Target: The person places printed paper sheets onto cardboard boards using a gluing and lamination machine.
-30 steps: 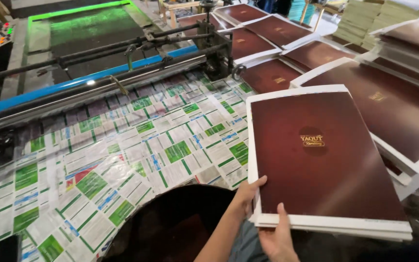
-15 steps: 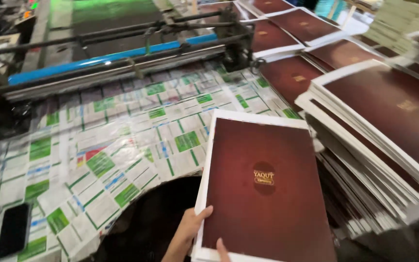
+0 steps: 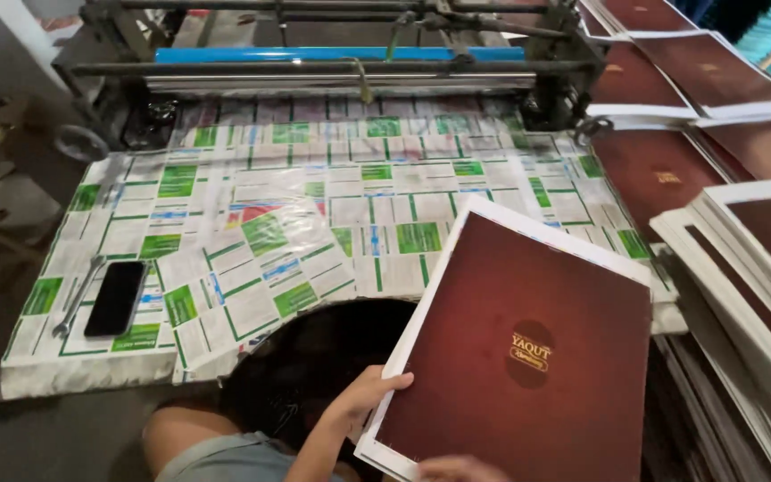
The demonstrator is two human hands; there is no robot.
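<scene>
Fingers [image 3: 377, 386] of the left hand [image 3: 360, 400] are clamped on the near left edge of a stack of maroon sheets [image 3: 528, 357], white-bordered w/ a dark oval emblem near the middle. Right hand [image 3: 452, 468] shows only partly at the bottom of the frame, resting on the stack's near edge; can't tell whether its fingers are closed on it or just lying flat. Stack is tilted, its far corner lying over the near right part of the worktop [image 3: 91, 375], its near end out past the worktop's front edge above the person's lap.

Worktop is covered w/ green-and-white printed sheets [image 3: 314, 214], glossy in the middle. Near the front left corner lies a black phone [image 3: 116, 297], face up, w/ a metal spanner [image 3: 76, 297] just beside it on the left, both parallel to the left edge. Along the far edge runs a machine w/ a blue roller bar [image 3: 332, 54] and dark steel rods above.

Off the right edge, more maroon sheets [image 3: 733, 89] are spread in overlapping rows, and a fanned pile of white-edged sheets [image 3: 751, 268] sits just beside the held stack.
</scene>
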